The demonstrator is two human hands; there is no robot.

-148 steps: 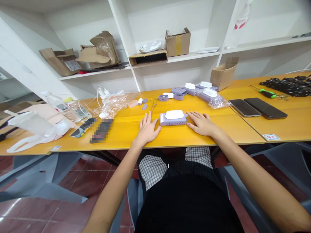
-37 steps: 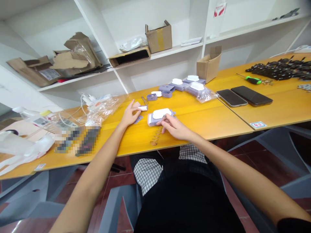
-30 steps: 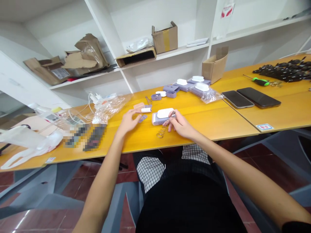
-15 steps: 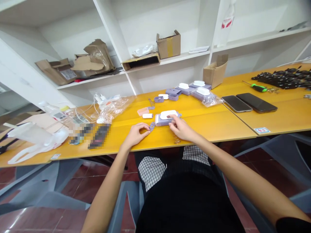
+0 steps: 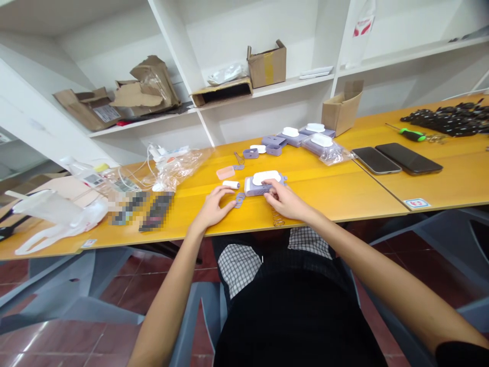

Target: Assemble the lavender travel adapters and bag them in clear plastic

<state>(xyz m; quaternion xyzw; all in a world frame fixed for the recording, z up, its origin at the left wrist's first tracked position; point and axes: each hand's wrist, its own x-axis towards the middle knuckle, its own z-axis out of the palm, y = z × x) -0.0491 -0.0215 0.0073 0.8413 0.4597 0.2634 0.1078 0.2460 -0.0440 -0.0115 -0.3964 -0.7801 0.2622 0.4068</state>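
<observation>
My left hand (image 5: 216, 208) is on the table with thumb and fingers apart. Its fingertips are close to a small white cylinder (image 5: 231, 184); whether they touch is unclear. Just right of the thumb lies a flat purple piece with holes (image 5: 240, 199). My right hand (image 5: 286, 200) is at the near right side of a purple box (image 5: 253, 189) with a white rounded top (image 5: 266, 177). The index finger rests on that top while the other fingers curl against the front side. A thin metal coil (image 5: 278, 219) lies below this hand, near the table edge.
Behind are a pink tray-like piece (image 5: 225, 173), purple rings (image 5: 251, 153) and more white-topped purple boxes (image 5: 291, 133), one in plastic (image 5: 324, 148). Two phones (image 5: 408, 158) and a green-black screwdriver (image 5: 412, 134) lie right. Clear plastic packaging (image 5: 183, 171) and a cup (image 5: 48, 209) stand left.
My left thumb and fingers have spread apart and come off the flat purple piece, the fingers shifting up toward the white cylinder. My right hand stays at the box. The view has shifted slightly.
</observation>
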